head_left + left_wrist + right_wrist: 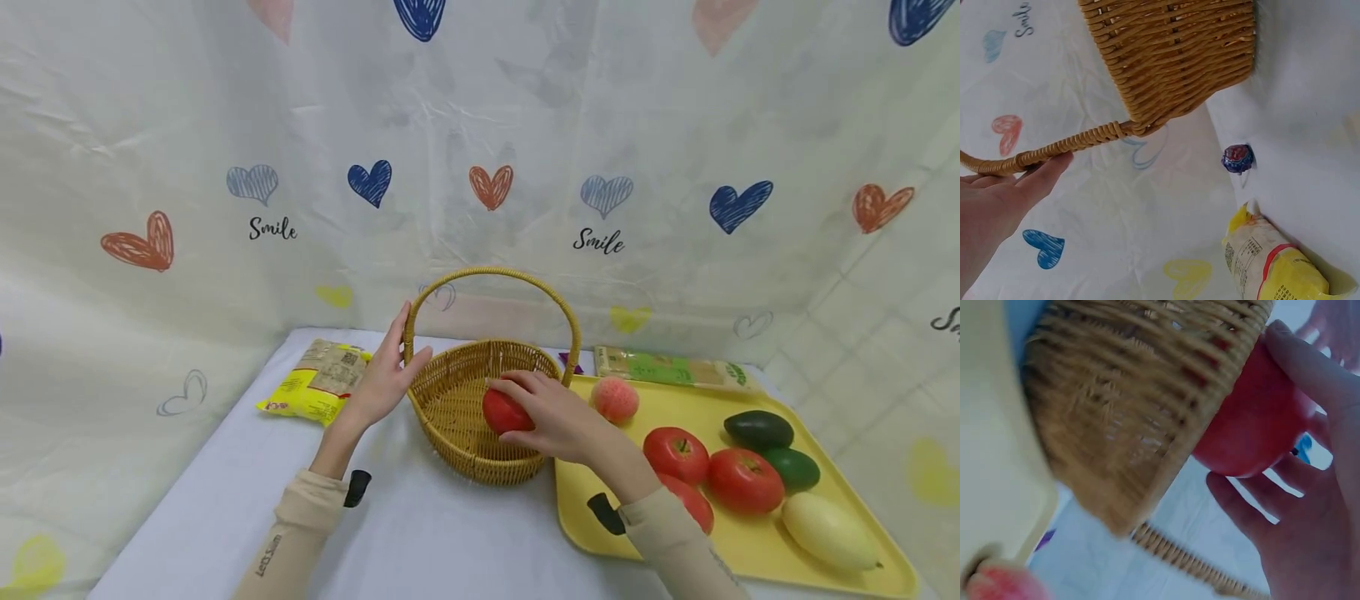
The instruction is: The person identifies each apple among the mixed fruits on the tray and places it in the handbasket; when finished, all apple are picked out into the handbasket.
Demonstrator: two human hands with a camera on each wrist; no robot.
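Note:
A brown wicker basket (457, 392) with a tall arched handle (495, 271) stands in the middle of the table. My left hand (386, 375) touches the left side of the handle, its fingers extended along it and the thumb held apart. In the left wrist view, the fingers (1054, 172) lie against the wrapped handle. My right hand (551, 412) holds a red apple (504, 411) within the basket's opening, near its right side. The right wrist view shows fingers and thumb around the apple (1254, 419), close beside the basket rim.
A yellow tray (600, 525) at right holds red apples (744, 481), a peach (615, 400), dark green fruits (759, 430) and a pale yellow fruit (831, 531). Behind it lies a long green-and-tan packet (675, 369). A yellow bag (318, 379) and a wrapped lollipop (1238, 159) lie left.

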